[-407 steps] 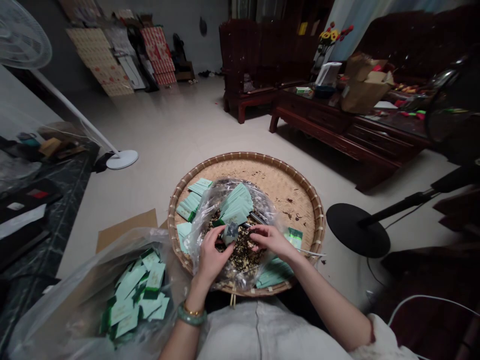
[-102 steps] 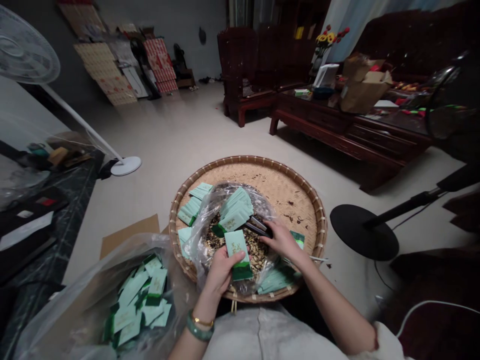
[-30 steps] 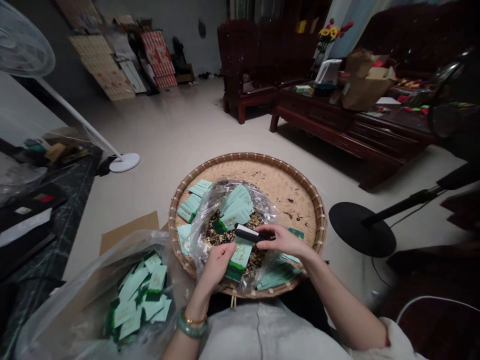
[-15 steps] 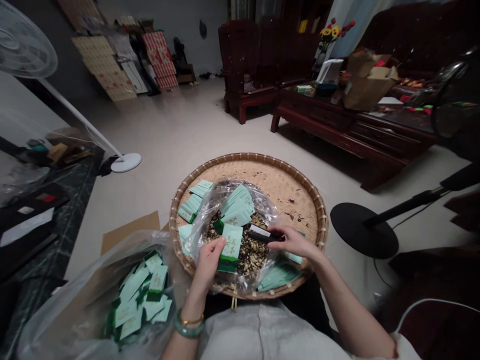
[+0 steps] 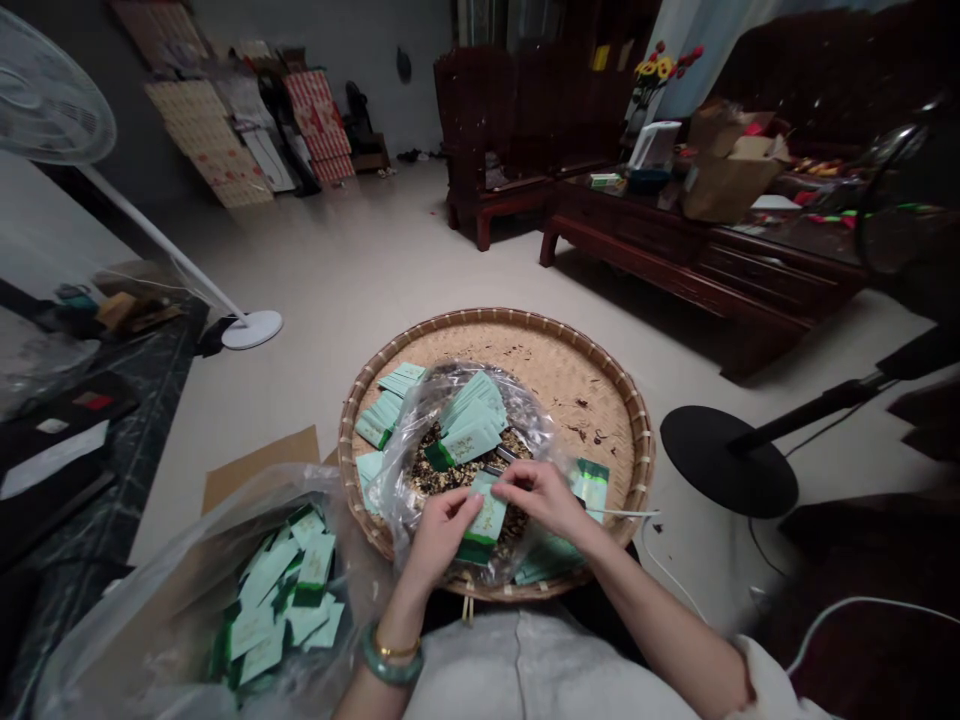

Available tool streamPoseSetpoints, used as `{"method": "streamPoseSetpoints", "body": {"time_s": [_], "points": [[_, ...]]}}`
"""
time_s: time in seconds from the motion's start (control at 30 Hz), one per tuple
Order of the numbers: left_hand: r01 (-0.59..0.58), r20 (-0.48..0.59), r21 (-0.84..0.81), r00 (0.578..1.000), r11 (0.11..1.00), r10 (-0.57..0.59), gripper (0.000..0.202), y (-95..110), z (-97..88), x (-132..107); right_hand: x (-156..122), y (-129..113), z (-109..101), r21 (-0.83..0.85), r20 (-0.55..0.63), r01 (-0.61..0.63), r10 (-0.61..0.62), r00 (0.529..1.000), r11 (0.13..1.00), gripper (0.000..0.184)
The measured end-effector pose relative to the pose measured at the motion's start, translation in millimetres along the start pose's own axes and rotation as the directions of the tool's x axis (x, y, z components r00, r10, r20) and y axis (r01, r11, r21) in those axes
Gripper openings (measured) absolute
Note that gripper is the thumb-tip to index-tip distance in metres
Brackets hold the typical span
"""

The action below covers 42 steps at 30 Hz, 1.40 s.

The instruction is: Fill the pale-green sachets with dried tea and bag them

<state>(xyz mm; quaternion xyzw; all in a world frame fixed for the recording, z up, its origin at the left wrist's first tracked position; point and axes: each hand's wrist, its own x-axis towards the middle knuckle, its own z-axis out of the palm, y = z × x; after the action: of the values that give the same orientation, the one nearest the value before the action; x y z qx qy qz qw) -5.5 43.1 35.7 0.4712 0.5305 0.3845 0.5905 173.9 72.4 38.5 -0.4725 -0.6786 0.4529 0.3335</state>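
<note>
**My left grip [image 5: 442,540] and my right grip [image 5: 538,500] pinch a mint-green packet [image 5: 489,518]**

The packet stands tilted between my two grips, its dark-green end pointing down toward me. My left fingers press against its lower side, while my right fingertips close on its upper end. Directly beneath both grips lies a clear plastic bag [image 5: 397,500], open around loose dried tea leaves [image 5: 450,478]. Just ahead of my fingers, a stack of mint-green packets [image 5: 469,430] rests on the leaves inside that bag. The bag sits in a round woven bamboo tray [image 5: 495,318] on the floor, its rim curving around and ahead of my grips. More packets [image 5: 592,488] lie on the tray just right of my right grip. Left of my left grip, a second plastic bag [image 5: 161,610] holds a loose pile of green packets [image 5: 289,590].
</note>
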Motion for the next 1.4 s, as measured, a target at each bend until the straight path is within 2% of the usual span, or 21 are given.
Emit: {"method": "streamPoseSetpoints", "body": {"time_s": [0.1, 0.2, 0.3, 0.37, 0.47, 0.53, 0.57, 0.6, 0.63, 0.67, 0.7, 0.73, 0.77, 0.8, 0.83, 0.87, 0.9, 0.97, 1.07, 1.4], "points": [[-0.014, -0.081, -0.005, 0.997, 1.0, 0.014, 0.027, 3, 0.3, 0, -5, -2, 6, -0.008, 0.034, 0.01, -0.01, 0.999, 1.0, 0.029], [-0.035, -0.159, 0.003, 0.987, 0.999, 0.035, 0.024, 1, -0.1, 0, -8, -3, 8, 0.067, 0.083, -0.074, 0.069, 0.994, 0.995, 0.029], [-0.037, -0.171, -0.066, 0.985, 0.997, 0.026, 0.029, 0, 1.1, 1, -9, 0, 5, 0.18, 0.131, -0.175, 0.152, 0.98, 0.968, 0.032], [0.0, -0.156, -0.168, 0.987, 0.986, -0.027, 0.037, 0, 2.3, 2, -6, 2, 0, 0.253, 0.133, -0.231, 0.203, 0.97, 0.939, 0.036], [0.039, -0.178, -0.39, 0.977, 0.92, -0.116, 0.051, -4, 2.9, 5, 1, -5, -5, 0.392, -0.028, -0.235, 0.267, 0.963, 0.889, 0.042], [-0.015, -0.258, -0.484, 0.958, 0.875, -0.126, 0.053, -10, 2.7, 6, 6, -22, -1, 0.484, -0.156, -0.15, 0.253, 0.955, 0.862, 0.042], [-0.055, -0.3, -0.498, 0.947, 0.865, -0.113, 0.051, -14, 2.6, 7, 8, -34, 3, 0.518, -0.15, -0.105, 0.211, 0.966, 0.849, 0.041], [-0.117, -0.359, -0.506, 0.929, 0.854, -0.086, 0.051, -18, 2.4, 7, 10, -46, 10, 0.544, -0.07, -0.086, 0.148, 0.987, 0.835, 0.04], [-0.164, -0.39, -0.504, 0.919, 0.848, -0.054, 0.053, -21, 2.2, 6, 12, -56, 16, 0.56, 0.073, -0.092, 0.061, 0.995, 0.823, 0.041], [-0.17, -0.392, -0.5, 0.919, 0.849, -0.047, 0.051, -23, 1.8, 6, 14, -65, 23, 0.56, 0.216, -0.098, -0.031, 0.976, 0.823, 0.043], [-0.169, -0.37, -0.497, 0.929, 0.851, -0.032, 0.049, -23, 1.3, 6, 17, -69, 28, 0.537, 0.291, -0.084, -0.091, 0.952, 0.839, 0.044], [-0.162, -0.347, -0.488, 0.938, 0.857, -0.02, 0.045, -22, 0.5, 5, 20, -69, 30, 0.478, 0.281, -0.043, -0.107, 0.954, 0.877, 0.041], [-0.142, -0.346, -0.479, 0.938, 0.866, -0.037, 0.041, -21, -0.5, 5, 24, -64, 31, 0.372, 0.19, 0.019, -0.096, 0.977, 0.928, 0.035], [-0.107, -0.321, -0.456, 0.946, 0.883, -0.051, 0.04, -18, -1.6, 5, 28, -55, 29, 0.23, 0.029, 0.074, -0.082, 0.996, 0.97, 0.031], [-0.085, -0.313, -0.426, 0.948, 0.901, -0.059, 0.04, -16, -2.8, 6, 33, -42, 27, 0.053, -0.122, 0.089, -0.082, 0.989, 0.995, 0.029], [-0.077, -0.323, -0.39, 0.945, 0.918, -0.058, 0.039, -15, -3.9, 7, 37, -28, 23, -0.126, -0.201, 0.063, -0.088, 0.976, 0.99, 0.027], [-0.08, -0.334, -0.347, 0.941, 0.934, -0.044, 0.039, -14, -4.8, 8, 40, -14, 20, -0.27, -0.255, 0.018, -0.09, 0.963, 0.963, 0.027], [-0.106, -0.372, -0.267, 0.928, 0.958, -0.001, 0.039, -14, -5.7, 12, 43, 10, 15, -0.423, -0.274, -0.028, -0.099, 0.957, 0.906, 0.027], [-0.124, -0.384, -0.211, 0.923, 0.97, 0.034, 0.042, -19, -5.4, 17, 44, 25, 18, -0.492, -0.254, -0.027, -0.113, 0.961, 0.87, 0.025], [-0.128, -0.323, -0.225, 0.945, 0.966, 0.05, 0.045, -33, -8.9, 23, 40, 19, 27, -0.463, -0.262, 0.065, -0.207, 0.943, 0.884, 0.019]]}}
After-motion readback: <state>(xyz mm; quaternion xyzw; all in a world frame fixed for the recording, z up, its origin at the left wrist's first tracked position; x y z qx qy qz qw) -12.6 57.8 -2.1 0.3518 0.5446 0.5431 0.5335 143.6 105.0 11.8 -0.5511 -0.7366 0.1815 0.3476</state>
